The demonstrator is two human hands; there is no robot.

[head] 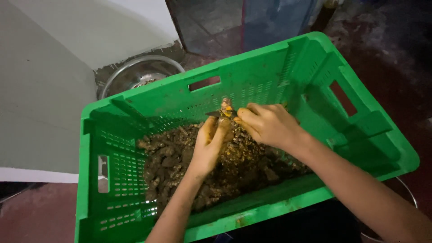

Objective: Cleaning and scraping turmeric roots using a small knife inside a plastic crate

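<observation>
two hands over one green plastic crate (342,135), meeting near its far wall. left hand (209,146) closed in a grip around one muddy root piece (226,104), thumb and fingers wrapped about its lower end, tip sticking up just above the fingers and showing orange-yellow flesh. right hand (267,123) just beside it, touching, curled shut on a small knife (215,114), thin blade poking out leftward against the root, handle hidden in the grip. below both hands, one heap of soil-caked roots (180,166) in the crate's bottom, too many and too clumped to count, with orange scraps scattered on top near the wrists. one metal bowl (135,74) beyond the crate's far left corner, partly hidden by its rim. one more metal rim (407,193) peeking out under the right forearm, beside the crate.
</observation>
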